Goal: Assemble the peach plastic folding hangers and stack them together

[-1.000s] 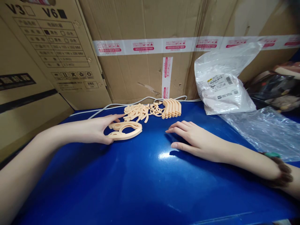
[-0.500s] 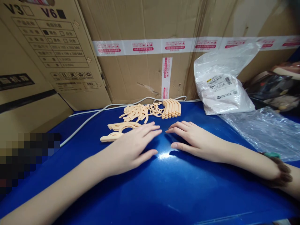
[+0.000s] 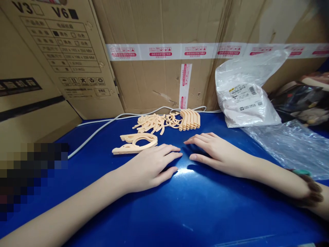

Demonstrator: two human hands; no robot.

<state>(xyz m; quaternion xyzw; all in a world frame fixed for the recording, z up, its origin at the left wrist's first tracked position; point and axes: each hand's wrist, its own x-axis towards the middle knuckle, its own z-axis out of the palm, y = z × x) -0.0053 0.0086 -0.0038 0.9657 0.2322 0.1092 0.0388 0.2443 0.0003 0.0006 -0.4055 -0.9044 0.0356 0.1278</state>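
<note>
On the blue tabletop [image 3: 195, 212], my left hand [image 3: 154, 166] is palm down, fingers stretched and slightly apart, holding nothing. Just beyond it are stacked beige plastic folding hangers [image 3: 136, 142], partly covered by its edge; I cannot tell if they touch. My right hand [image 3: 218, 152] faces it across a small gap, also open and without anything in it. Farther back, a loose pile of beige hooked pieces [image 3: 150, 122] sits left of some beige rings [image 3: 172, 120]. A neat row of curved beige hanger arms [image 3: 189, 120] stands to their right, nearest my right fingertips.
Cardboard boxes [image 3: 149, 82] wall off the back and left. A white cable [image 3: 102, 125] runs along the rear edge. At right are a white plastic mailing bag [image 3: 246, 99], a crumpled clear plastic sheet [image 3: 290, 144] and dark wrapped items [image 3: 300, 99].
My left hand has come slightly nearer and to the right, uncovering more of the stacked hangers. My right hand stays nearly in place. The whole view has shifted a little.
</note>
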